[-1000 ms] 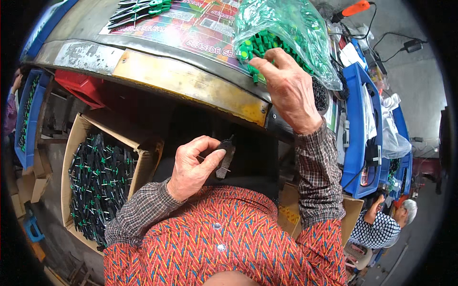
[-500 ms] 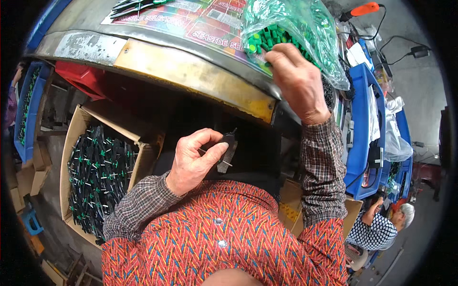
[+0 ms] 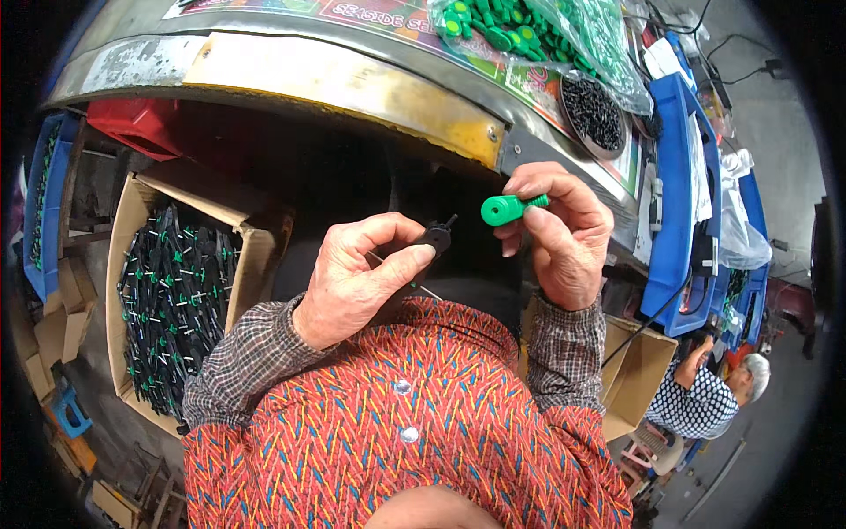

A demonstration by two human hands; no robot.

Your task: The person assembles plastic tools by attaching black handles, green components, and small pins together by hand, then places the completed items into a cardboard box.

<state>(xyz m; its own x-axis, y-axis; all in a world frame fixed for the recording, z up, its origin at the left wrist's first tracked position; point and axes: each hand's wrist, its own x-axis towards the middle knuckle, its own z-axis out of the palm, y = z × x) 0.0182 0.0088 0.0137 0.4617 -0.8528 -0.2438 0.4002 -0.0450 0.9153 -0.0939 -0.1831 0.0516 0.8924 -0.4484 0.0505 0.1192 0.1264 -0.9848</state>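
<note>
At the far left a blue crate [image 3: 40, 212] stands on edge beside a red bin [image 3: 132, 128] tucked under the table. Next comes an open cardboard box [image 3: 132, 220] on the floor, packed with black parts that carry small green pieces [image 3: 172, 300]. Over the lap, the left hand [image 3: 357, 282] curls its fingers narrowly around a small black part [image 3: 434, 236], pinching it between thumb and forefinger; a thin wire or pin pokes out below the hand. Just to its right, close but apart from the black part, the right hand [image 3: 560, 234] grips a green plastic cap [image 3: 509, 209] between thumb and fingertips, its round end facing the left hand. Both hands are held in front of the table edge [image 3: 352, 84], a worn metal rim with a yellowed strip. On the table above lies a clear bag of green caps [image 3: 538, 31], and to its right a round dish of small black pieces [image 3: 592, 110]. Farther right stand blue trays [image 3: 674, 194], then another cardboard box [image 3: 639, 370] on the floor, and at the lower right another person [image 3: 714, 397] in a dotted shirt is sitting.
</note>
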